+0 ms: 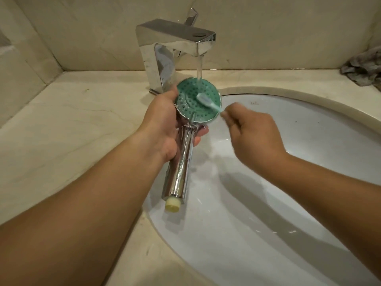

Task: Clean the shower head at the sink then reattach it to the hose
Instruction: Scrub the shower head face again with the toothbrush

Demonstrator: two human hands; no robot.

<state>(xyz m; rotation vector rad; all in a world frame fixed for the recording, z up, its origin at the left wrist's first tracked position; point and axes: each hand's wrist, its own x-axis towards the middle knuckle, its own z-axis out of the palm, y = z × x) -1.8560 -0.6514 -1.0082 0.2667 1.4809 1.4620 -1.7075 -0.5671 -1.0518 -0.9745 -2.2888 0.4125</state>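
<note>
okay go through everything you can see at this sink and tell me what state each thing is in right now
Tap: running, water landing on the shower head.
Shower head: off its hose, green face up under the stream.
Left hand: grips the shower head's neck.
Toothbrush: head on the green face.
Right hand: pinches the toothbrush handle, blurred.
Sink: wet.
Cloth: crumpled on the counter.

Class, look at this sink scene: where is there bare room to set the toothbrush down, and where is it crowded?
Free: the countertop left of the faucet, bordered by the wall and the sink rim; also the strip behind the rim, between the faucet and the crumpled cloth. Crowded: under the running water, where the left hand grips the shower head and the right hand holds the toothbrush.
</note>
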